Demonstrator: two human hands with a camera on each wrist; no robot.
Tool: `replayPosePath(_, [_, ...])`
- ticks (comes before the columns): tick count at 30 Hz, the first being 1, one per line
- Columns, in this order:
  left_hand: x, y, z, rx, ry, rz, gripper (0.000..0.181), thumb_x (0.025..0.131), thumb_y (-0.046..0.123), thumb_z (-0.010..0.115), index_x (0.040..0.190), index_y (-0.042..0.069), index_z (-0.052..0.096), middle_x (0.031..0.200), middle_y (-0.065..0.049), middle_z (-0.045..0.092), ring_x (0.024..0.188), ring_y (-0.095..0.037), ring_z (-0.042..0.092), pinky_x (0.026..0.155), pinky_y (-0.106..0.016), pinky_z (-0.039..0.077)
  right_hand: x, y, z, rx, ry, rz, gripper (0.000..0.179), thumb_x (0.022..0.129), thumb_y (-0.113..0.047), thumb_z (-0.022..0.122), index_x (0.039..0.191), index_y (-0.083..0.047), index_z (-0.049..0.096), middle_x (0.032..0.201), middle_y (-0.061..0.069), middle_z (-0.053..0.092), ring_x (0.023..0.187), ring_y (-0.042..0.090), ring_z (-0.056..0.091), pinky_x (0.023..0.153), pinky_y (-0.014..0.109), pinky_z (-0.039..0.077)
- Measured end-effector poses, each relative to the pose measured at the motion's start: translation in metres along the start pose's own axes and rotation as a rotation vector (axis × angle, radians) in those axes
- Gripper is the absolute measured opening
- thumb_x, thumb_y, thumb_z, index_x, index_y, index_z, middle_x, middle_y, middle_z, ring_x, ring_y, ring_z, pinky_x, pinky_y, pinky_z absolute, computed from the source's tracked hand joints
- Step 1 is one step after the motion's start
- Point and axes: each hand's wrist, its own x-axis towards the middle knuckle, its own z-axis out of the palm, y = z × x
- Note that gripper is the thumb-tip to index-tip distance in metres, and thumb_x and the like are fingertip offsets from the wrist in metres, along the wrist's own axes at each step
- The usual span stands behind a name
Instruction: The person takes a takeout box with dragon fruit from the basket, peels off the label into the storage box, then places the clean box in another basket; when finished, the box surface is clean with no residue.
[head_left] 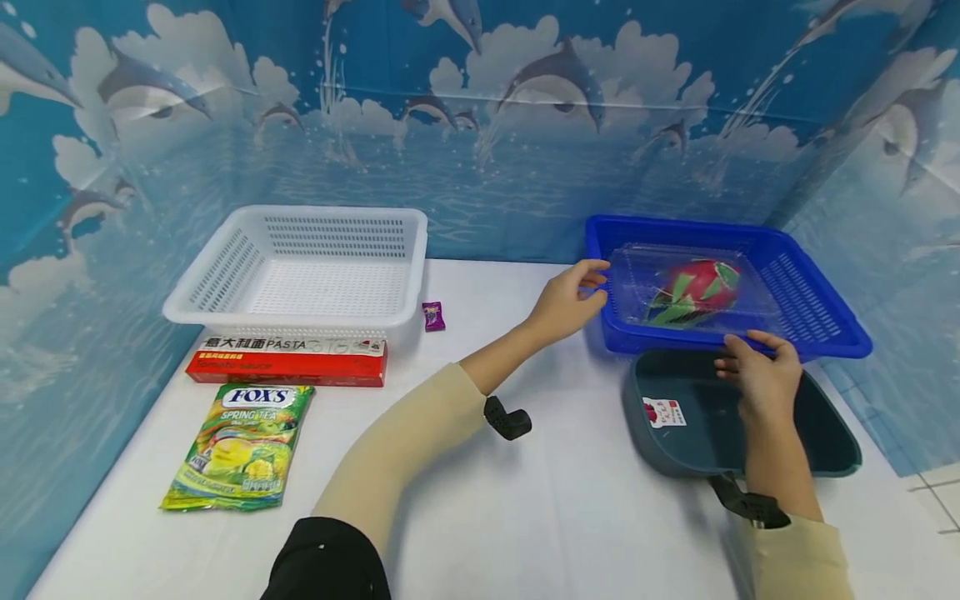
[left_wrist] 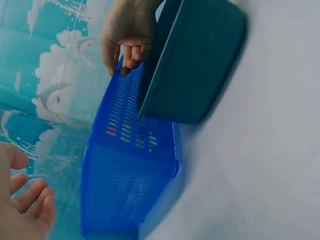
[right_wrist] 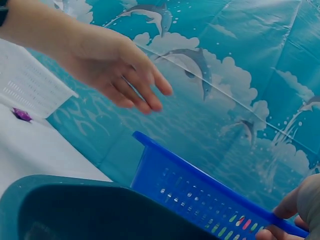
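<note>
A blue basket (head_left: 817, 287) stands at the back right. In it lie a clear plastic container (head_left: 630, 279) and a red dragon fruit (head_left: 705, 283) with green scales; whether the fruit is inside or under the plastic cannot be told. My right hand (head_left: 768, 379) pinches the basket's front rim, its fingers on both sides of the edge in the right wrist view. Just off the basket's left end, my left hand (head_left: 567, 302) hovers with loosely bent fingers, holding nothing; the left wrist view shows a gap. Below my right hand sits a dark green basin (head_left: 697, 450) with a white label.
At the back left is a white basket (head_left: 300, 321), with a red pasta box (head_left: 288, 367) in front of it. A green candy bag (head_left: 240, 450) lies nearer. One small purple packet (head_left: 433, 317) lies right of the white basket. A dolphin-print curtain (head_left: 495, 167) hangs behind.
</note>
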Motion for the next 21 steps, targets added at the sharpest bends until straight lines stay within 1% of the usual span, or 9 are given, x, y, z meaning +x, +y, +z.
replayPosePath(5, [-0.018,0.005,-0.024,0.089,-0.048,0.049,0.043,0.096,0.006,0.047,0.139,0.002,0.046,0.126,-0.012,0.060,0.113,-0.018,0.057,0.092,-0.017,0.044,0.000,-0.001,-0.003,-0.040,-0.024,-0.006,0.032,0.090,-0.015,0.070,0.109,-0.017,0.044,0.070,-0.001,0.064,0.047,0.013,0.059,0.046,0.024,0.053])
replayPosePath(8, [-0.030,0.009,-0.041,0.135,-0.057,0.060,0.042,0.098,0.006,0.047,0.140,0.002,0.044,0.125,-0.011,0.060,0.115,-0.021,0.057,0.094,-0.019,0.044,-0.001,-0.001,-0.004,-0.096,-0.021,-0.010,0.030,0.090,-0.017,0.069,0.108,-0.018,0.045,0.068,-0.002,0.063,0.046,0.012,0.058,0.045,0.023,0.052])
replayPosePath(11, [-0.041,0.011,-0.059,0.171,-0.057,0.052,0.042,0.099,0.007,0.048,0.140,0.003,0.044,0.125,-0.010,0.060,0.115,-0.021,0.056,0.095,-0.020,0.043,-0.002,-0.002,-0.004,-0.173,-0.002,-0.021,0.027,0.091,-0.018,0.069,0.106,-0.021,0.046,0.067,-0.005,0.064,0.047,0.011,0.058,0.046,0.022,0.051])
replayPosePath(13, [-0.049,0.012,-0.069,0.189,-0.060,0.047,0.042,0.099,0.008,0.049,0.140,0.003,0.044,0.124,-0.009,0.060,0.115,-0.021,0.056,0.096,-0.023,0.044,-0.004,-0.003,-0.004,-0.227,0.015,-0.038,0.026,0.092,-0.018,0.068,0.104,-0.023,0.046,0.066,-0.008,0.063,0.047,0.009,0.058,0.046,0.021,0.051])
replayPosePath(15, [-0.057,0.012,-0.078,0.209,-0.060,0.038,0.043,0.099,0.009,0.049,0.141,0.004,0.044,0.125,-0.010,0.060,0.116,-0.021,0.056,0.097,-0.025,0.044,-0.006,-0.005,-0.004,-0.258,0.028,-0.057,0.024,0.092,-0.017,0.068,0.104,-0.023,0.047,0.065,-0.010,0.063,0.048,0.009,0.058,0.046,0.020,0.050])
replayPosePath(18, [-0.069,0.013,-0.090,0.245,-0.050,0.028,0.045,0.098,0.010,0.050,0.142,0.004,0.044,0.127,-0.010,0.059,0.117,-0.021,0.055,0.098,-0.028,0.044,-0.012,-0.009,-0.002,-0.249,0.012,-0.090,0.024,0.092,-0.018,0.068,0.104,-0.022,0.049,0.067,-0.009,0.063,0.048,0.008,0.058,0.047,0.018,0.050])
replayPosePath(21, [-0.078,0.015,-0.101,0.285,-0.037,0.029,0.046,0.097,0.010,0.051,0.142,0.003,0.043,0.130,-0.012,0.057,0.119,-0.023,0.054,0.099,-0.031,0.044,-0.020,-0.013,0.001,-0.205,-0.047,-0.139,0.025,0.090,-0.020,0.071,0.106,-0.020,0.051,0.070,-0.007,0.065,0.051,0.008,0.059,0.049,0.017,0.051])
